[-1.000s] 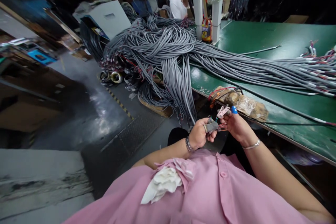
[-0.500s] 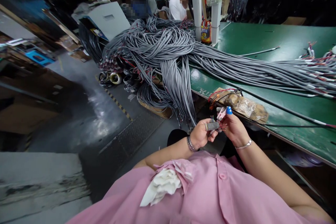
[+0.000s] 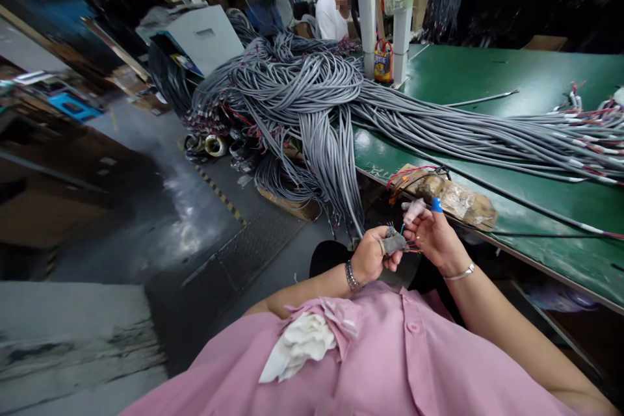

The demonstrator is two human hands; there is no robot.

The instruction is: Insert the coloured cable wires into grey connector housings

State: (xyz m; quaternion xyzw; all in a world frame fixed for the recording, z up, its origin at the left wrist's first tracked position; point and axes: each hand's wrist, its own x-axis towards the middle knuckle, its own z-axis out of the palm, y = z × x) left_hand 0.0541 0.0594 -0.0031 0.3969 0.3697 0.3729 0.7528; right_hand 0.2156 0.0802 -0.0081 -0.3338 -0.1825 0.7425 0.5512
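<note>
My left hand (image 3: 369, 256) is closed in front of my pink shirt, its thumb wrapped in a grey covering. Thin coloured wires (image 3: 413, 247) of a stripped cable end fan out past its fingers; the grip itself is partly hidden by the thumb. Just to the right is my right hand (image 3: 441, 242), palm partly turned up and fingers loosely bent. Its thumb wears a blue fingertip cover (image 3: 437, 205) and stands apart from the index finger, which carries a pale pink wrap (image 3: 414, 211). One green wire shows close to that hand's fingers, and I cannot make out anything held there.
A thick bundle of grey cables (image 3: 312, 88) lies across the green table (image 3: 487, 71) and hangs over its edge. A tape-wrapped wooden block (image 3: 458, 198) with red and black wires sits near the edge. Beyond the white post (image 3: 365, 13) is a person in white (image 3: 331, 15).
My right hand has moved slightly right, away from the left, and its thumb and index finger have parted. My left hand still grips the cable end, shifted slightly left and down.
</note>
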